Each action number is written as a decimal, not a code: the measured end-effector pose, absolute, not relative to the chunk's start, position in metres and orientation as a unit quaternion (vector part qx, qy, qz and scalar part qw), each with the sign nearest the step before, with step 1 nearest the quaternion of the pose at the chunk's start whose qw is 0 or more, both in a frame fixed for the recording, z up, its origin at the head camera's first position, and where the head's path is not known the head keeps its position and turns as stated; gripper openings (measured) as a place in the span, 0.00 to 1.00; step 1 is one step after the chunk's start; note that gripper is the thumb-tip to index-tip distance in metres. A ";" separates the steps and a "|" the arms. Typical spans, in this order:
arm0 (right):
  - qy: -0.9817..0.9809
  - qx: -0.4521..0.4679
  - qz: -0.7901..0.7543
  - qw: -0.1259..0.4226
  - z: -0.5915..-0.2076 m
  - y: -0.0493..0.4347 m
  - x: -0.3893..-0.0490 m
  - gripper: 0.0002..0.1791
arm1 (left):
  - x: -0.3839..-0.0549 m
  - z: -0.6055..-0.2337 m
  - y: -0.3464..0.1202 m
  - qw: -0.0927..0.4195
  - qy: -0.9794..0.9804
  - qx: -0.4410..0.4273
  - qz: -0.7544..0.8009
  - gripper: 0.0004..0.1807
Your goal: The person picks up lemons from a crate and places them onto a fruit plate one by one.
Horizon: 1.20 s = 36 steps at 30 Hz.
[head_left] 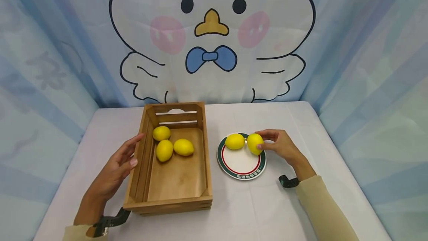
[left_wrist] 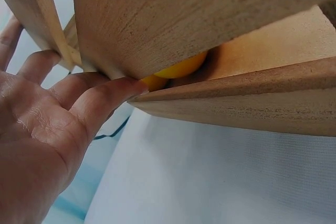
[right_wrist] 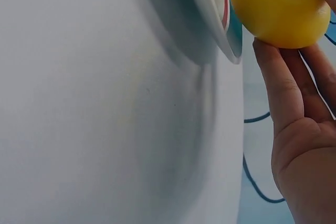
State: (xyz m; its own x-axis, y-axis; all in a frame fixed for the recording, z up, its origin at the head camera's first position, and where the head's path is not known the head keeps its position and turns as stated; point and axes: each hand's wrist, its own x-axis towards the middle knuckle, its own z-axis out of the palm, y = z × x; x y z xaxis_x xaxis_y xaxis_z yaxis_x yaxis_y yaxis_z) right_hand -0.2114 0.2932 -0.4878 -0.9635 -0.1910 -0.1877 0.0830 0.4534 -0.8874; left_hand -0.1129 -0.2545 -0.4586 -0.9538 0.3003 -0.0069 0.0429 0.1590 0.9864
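At the upper right of the round plate [head_left: 239, 161], my right hand [head_left: 284, 148] pinches a yellow lemon [head_left: 255, 143] between thumb and fingers. The right wrist view has this lemon [right_wrist: 281, 6] beside the plate's rim [right_wrist: 231, 45]; whether it touches the plate I cannot tell. Another lemon [head_left: 234, 141] lies on the plate just left of it. My left hand [head_left: 112, 174] rests against the left side of a wooden crate [head_left: 178, 185], its fingers touching the slats [left_wrist: 157, 19]. Inside the crate, three lemons [head_left: 165, 150] sit together toward the far end.
A white cloth covers the table [head_left: 240, 211]. Printed curtains [head_left: 210, 84] stand behind it and on both sides. The crate has raised slatted walls, and its right wall faces the plate across a narrow strip of cloth. A dark strap device [head_left: 288, 181] sits at my right wrist.
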 end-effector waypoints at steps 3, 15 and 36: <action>0.845 -0.024 -0.517 0.134 -0.490 0.294 -0.210 0.31 | -0.113 -0.459 -0.255 0.102 0.753 0.115 0.640 0.37; 0.863 -0.023 -0.487 0.134 -0.491 0.289 -0.211 0.29 | -0.114 -0.461 -0.256 0.107 0.739 0.119 0.655 0.37; 0.901 0.022 -0.407 0.146 -0.475 0.269 -0.211 0.30 | -0.114 -0.462 -0.257 0.110 0.736 0.111 0.658 0.37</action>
State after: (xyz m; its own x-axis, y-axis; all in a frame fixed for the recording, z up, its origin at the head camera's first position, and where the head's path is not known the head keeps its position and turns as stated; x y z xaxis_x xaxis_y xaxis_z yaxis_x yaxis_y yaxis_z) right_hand -0.2106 0.2689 -0.4751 -0.9562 -0.0801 -0.2814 0.1582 0.6676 -0.7276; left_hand -0.1139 -0.2571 -0.4618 -0.9512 0.3083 -0.0149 0.0195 0.1083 0.9939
